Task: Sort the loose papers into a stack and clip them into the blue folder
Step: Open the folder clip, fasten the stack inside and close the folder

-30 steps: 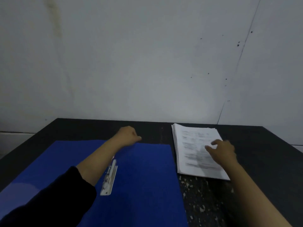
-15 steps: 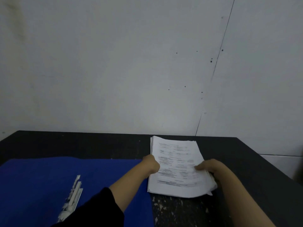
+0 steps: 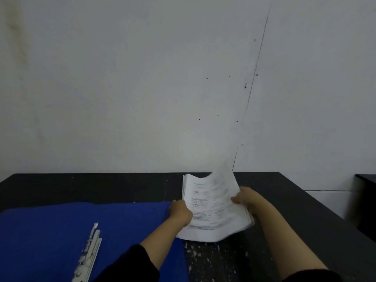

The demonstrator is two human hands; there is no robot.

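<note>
Paper stack (image 3: 211,210) lifted off black desk (image 3: 122,186), long axis away from the person. Left hand (image 3: 180,211) and right hand (image 3: 245,200) clamp its side edges. Blue folder (image 3: 126,220) lies open leftward, metal clip (image 3: 89,251) nearer left hand.

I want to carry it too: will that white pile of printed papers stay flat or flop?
Probably flop: the white pile of printed papers already bends upward between the left hand and right hand. Loose sheets could slide apart.

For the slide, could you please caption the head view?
Both hands, left hand and right hand, lift the paper stack beside the open blue folder.
</note>
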